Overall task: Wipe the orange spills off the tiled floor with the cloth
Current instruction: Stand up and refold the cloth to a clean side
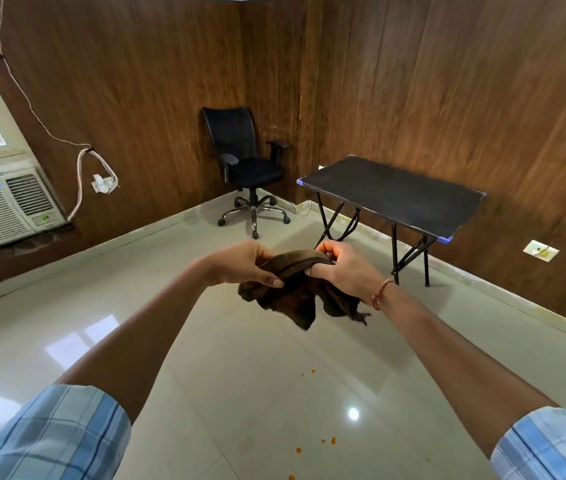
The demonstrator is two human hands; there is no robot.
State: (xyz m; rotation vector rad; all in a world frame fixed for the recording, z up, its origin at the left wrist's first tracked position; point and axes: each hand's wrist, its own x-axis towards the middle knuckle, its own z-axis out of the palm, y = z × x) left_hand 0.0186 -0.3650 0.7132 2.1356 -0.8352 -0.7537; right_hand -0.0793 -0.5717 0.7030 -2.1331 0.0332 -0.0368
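A dark brown cloth (295, 289) hangs in the air above the tiled floor (240, 393), bunched between both hands. The left hand (243, 263) and right hand (343, 268) each pinch its top edge with curled fingers. Small orange spills (312, 371) dot the floor below, nearer the person.

Wood-panelled walls (447, 81), glossy tiled floor (66, 306), black office chair (240, 150) beside a dark table (395, 195)
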